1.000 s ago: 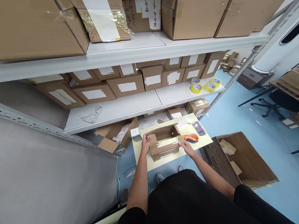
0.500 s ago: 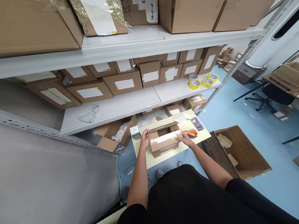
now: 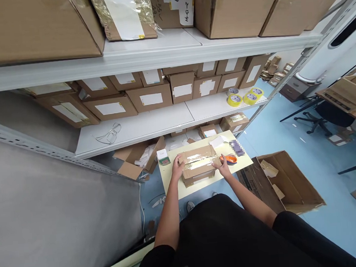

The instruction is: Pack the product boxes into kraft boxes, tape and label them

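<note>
Brown carton (image 3: 200, 171) sits on pale yellow table (image 3: 244, 161), long side toward 6 o'clock. Top flaps lie across opening; shiny tape and pale strip run lengthwise. Left hand (image 3: 177, 166) clasps 9 o'clock end, fingers bent; right hand (image 3: 222, 169) grips 3 o'clock end, thumb on top. Orange object (image 3: 231, 158) near right hand, 3 o'clock.

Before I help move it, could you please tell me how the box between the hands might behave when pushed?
The box is probably fairly stiff, given its flat cardboard sides. It may slide rather than tip, as it looks broad.
</note>
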Available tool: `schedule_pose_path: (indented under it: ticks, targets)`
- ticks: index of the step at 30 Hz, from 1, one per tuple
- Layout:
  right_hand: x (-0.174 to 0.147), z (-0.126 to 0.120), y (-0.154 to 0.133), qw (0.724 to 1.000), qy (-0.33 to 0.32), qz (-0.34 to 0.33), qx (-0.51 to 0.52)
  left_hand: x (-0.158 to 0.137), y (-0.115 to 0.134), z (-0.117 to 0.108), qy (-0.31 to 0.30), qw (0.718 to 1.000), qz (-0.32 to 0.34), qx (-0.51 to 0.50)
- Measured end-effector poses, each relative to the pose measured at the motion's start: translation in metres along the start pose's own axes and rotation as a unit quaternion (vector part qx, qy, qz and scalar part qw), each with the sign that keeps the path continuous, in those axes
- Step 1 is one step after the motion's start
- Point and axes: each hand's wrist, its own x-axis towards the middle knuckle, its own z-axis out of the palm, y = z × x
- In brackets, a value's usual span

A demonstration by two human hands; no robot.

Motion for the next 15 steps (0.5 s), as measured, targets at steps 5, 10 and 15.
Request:
schedule_pose_path:
  ticks: [5,10,15]
  targets:
    - [0.002,-0.007,-0.007,0.997,-0.052,0.052,-0.037,-0.001,0.001,0.008,0.036,0.998,0.021,0.054]
    - [-0.010,-0.012,-0.015,0.994,-0.083,0.064,-0.038,-0.014,0.005,0.007,0.010,0.999,0.005,0.050]
    - [-0.031,-0.015,-0.010,0.994,-0.088,0.054,-0.037,-0.035,0.002,0.017,0.023,0.997,0.034,0.071]
